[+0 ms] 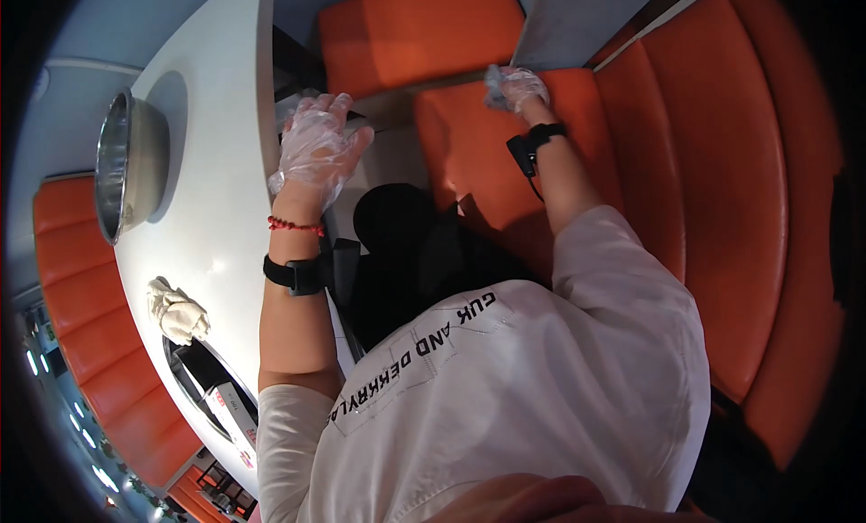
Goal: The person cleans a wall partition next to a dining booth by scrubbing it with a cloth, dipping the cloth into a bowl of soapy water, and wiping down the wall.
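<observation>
My right hand (525,87), in a clear plastic glove, is closed around a crumpled grey-blue cloth (494,87). It presses the cloth near the far edge of an orange seat cushion (505,153). My left hand (320,146), also gloved, has its fingers apart and holds nothing. It is beside the edge of the white table (221,162); whether it touches that edge I cannot tell. Both wrists wear black straps, and a red bead bracelet is on the left one.
On the table stand a metal bowl (144,162), a crumpled cream cloth (178,313) and a dark container (194,370) with a white box (233,419) by it. An orange backrest (713,162) rises at right. Another orange cushion (415,31) lies beyond. More orange seating (108,361) is across the table.
</observation>
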`<control>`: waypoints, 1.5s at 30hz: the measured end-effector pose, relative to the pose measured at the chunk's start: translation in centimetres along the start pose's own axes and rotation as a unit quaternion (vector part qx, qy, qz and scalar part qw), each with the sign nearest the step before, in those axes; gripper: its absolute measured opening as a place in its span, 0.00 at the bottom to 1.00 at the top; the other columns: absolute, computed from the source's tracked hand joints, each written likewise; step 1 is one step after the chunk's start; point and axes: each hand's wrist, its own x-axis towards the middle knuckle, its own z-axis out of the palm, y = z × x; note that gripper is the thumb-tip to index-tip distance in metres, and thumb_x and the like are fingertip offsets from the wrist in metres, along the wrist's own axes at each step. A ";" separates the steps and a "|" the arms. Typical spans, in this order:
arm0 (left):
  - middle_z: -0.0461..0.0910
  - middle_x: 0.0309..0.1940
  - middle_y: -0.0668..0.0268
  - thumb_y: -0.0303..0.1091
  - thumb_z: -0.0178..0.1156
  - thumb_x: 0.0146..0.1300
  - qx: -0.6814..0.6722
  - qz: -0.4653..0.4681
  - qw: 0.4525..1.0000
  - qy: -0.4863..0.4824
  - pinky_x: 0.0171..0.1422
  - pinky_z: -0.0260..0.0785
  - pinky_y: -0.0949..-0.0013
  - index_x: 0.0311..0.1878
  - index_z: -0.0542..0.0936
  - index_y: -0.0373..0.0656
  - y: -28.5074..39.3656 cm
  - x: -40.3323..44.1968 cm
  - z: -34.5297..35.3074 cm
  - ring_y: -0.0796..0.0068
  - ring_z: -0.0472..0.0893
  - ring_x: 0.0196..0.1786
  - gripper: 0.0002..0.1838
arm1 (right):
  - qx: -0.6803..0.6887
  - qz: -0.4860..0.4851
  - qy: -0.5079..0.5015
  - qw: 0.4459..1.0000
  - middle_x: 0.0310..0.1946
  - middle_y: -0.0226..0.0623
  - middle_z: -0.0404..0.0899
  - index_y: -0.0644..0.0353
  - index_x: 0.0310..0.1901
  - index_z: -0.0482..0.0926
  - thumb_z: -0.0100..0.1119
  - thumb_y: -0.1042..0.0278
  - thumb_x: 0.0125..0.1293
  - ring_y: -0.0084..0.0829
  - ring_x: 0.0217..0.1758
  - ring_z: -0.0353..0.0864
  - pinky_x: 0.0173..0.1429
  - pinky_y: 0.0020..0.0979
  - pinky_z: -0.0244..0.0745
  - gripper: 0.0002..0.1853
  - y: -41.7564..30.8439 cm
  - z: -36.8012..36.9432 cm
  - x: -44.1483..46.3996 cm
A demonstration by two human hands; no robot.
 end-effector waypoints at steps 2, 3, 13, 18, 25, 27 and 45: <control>0.76 0.67 0.58 0.52 0.61 0.67 -0.028 0.012 1.000 -0.006 0.78 0.59 0.48 0.68 0.75 0.43 -0.4 0.1 -0.1 0.50 0.69 0.73 0.31 | 0.408 -0.022 -0.082 0.909 0.58 0.37 0.83 0.58 0.69 0.73 0.59 0.68 0.70 0.36 0.57 0.83 0.57 0.35 0.80 0.26 -0.1 0.0 -3.5; 0.76 0.68 0.57 0.53 0.60 0.68 -0.044 0.013 0.999 -0.007 0.78 0.59 0.49 0.69 0.75 0.43 -0.3 0.0 -0.3 0.51 0.69 0.74 0.32 | 0.588 -0.032 -0.128 0.798 0.59 0.38 0.81 0.60 0.73 0.69 0.59 0.70 0.70 0.35 0.59 0.82 0.58 0.35 0.79 0.29 -0.7 -0.3 -5.4; 0.84 0.55 0.47 0.61 0.58 0.69 -0.323 -0.005 0.944 -0.059 0.67 0.69 0.57 0.73 0.70 0.36 1.9 -0.3 -2.1 0.48 0.82 0.59 0.42 | 0.672 -0.196 -0.232 0.675 0.61 0.39 0.77 0.62 0.72 0.67 0.59 0.78 0.68 0.34 0.69 0.74 0.75 0.37 0.68 0.30 -12.0 -3.9 -15.5; 0.84 0.45 0.45 0.70 0.48 0.71 -0.379 -0.002 0.925 -0.022 0.59 0.72 0.58 0.76 0.66 0.35 2.0 -0.3 -2.3 0.49 0.83 0.51 0.47 | 0.554 -0.238 -0.145 0.785 0.66 0.40 0.74 0.64 0.72 0.67 0.55 0.78 0.69 0.33 0.73 0.71 0.77 0.36 0.63 0.29 -16.6 -4.3 -18.6; 0.83 0.48 0.46 0.53 0.56 0.71 -0.369 -0.006 0.927 0.067 0.57 0.72 0.53 0.72 0.70 0.39 1.8 0.0 -1.8 0.46 0.81 0.50 0.35 | 0.680 -0.213 -0.145 0.686 0.68 0.41 0.71 0.61 0.73 0.65 0.63 0.64 0.72 0.34 0.72 0.69 0.78 0.37 0.60 0.31 -18.9 -3.5 -20.6; 0.81 0.52 0.44 0.46 0.56 0.70 -0.354 0.065 0.924 0.129 0.63 0.69 0.49 0.71 0.71 0.39 2.0 -0.1 -2.1 0.41 0.78 0.57 0.30 | 0.670 -0.173 -0.073 0.718 0.67 0.40 0.72 0.58 0.72 0.67 0.67 0.58 0.71 0.34 0.71 0.70 0.77 0.37 0.62 0.33 -19.9 -3.6 -21.2; 0.80 0.61 0.51 0.41 0.60 0.71 -0.289 0.014 0.957 -0.015 0.64 0.73 0.57 0.83 0.51 0.47 4.1 -1.6 -3.9 0.53 0.83 0.54 0.43 | 0.371 -0.258 0.316 0.834 0.57 0.42 0.83 0.54 0.64 0.79 0.65 0.64 0.69 0.35 0.55 0.84 0.61 0.33 0.78 0.23 -12.2 -22.2 -14.3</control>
